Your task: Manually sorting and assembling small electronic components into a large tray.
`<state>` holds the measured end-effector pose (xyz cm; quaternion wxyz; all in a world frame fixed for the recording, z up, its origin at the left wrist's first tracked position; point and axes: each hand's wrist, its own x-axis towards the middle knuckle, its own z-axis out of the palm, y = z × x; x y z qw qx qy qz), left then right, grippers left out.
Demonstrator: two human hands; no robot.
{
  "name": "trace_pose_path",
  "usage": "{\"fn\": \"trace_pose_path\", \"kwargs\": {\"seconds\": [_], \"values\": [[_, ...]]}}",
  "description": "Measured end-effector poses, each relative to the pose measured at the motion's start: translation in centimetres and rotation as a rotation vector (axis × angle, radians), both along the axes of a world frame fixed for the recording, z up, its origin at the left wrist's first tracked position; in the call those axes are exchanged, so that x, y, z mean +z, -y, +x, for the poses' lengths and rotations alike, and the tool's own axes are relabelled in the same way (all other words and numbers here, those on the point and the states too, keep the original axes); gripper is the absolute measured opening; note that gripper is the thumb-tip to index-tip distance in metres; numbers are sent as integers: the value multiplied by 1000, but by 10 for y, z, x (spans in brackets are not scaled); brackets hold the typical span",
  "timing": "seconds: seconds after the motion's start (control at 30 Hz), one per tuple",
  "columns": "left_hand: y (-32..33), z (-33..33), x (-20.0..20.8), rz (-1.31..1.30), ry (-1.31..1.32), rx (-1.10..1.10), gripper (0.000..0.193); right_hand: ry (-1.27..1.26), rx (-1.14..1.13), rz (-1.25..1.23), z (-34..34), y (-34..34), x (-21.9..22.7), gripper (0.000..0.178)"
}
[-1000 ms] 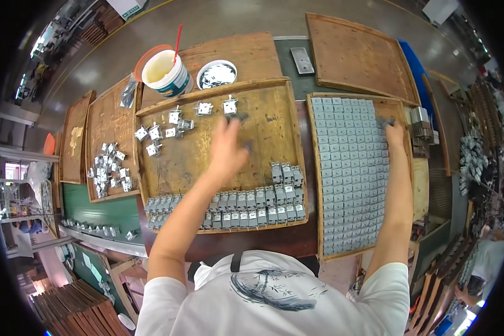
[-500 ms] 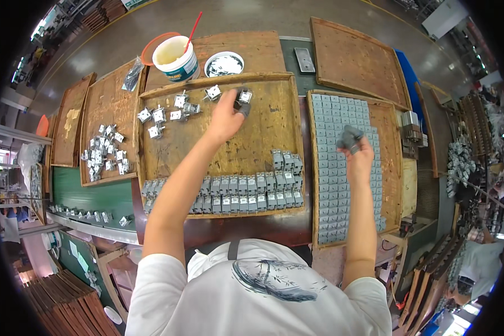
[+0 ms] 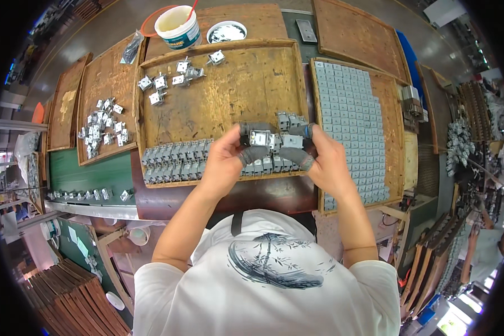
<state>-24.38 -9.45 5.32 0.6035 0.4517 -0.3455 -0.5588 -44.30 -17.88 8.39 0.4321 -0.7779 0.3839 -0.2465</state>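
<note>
Two Parts Meet Above the Middle Tray

The wooden middle tray point(image 3: 224, 101) lies in front of the person, and both hands work above its near right corner. The left hand point(image 3: 224, 159) is closed in a pinch, thumb and fingers gripping a metal-framed mechanism point(image 3: 260, 139). The right hand point(image 3: 330, 157) is nearly closed too, its dark-wrapped fingertips point(image 3: 297, 158) clamping a gray housing point(image 3: 290, 141) just beside it. Whether the two pieces are joined cannot be told from this angle.

The step in hand looks like fitting mechanism to housing. The next move probably calls for squaring the two up and pressing them evenly together, with a firm hold from both sides.

Inside the middle tray, loose metal-framed pieces point(image 3: 161, 82) lie scattered toward the far left corner. Finished-looking units point(image 3: 173, 157), gray below and metal above, stand in close rows along the near edge, with a short extra row by the right corner.

Right of the middle tray, a housing tray point(image 3: 391, 129) holds tight rows of gray housings, leaving a bare strip along its right side. To the middle tray's left, a side tray point(image 3: 103, 78) carries a heap of metal-framed pieces and, at its far end, a plastic bag point(image 3: 131, 49). Beyond the middle tray's far edge stand a white tub point(image 3: 176, 35) of cream-colored paste with a red stick point(image 3: 192, 10) in it, and a white bowl point(image 3: 209, 37) of small pieces, too small to identify.
</note>
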Motion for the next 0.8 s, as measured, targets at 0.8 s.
{"fn": "trace_pose_path", "kwargs": {"seconds": [0.8], "values": [[-11,-35,-12,-364,858,6,61,-26,-4,-19,-3,-34,-15,36]]}}
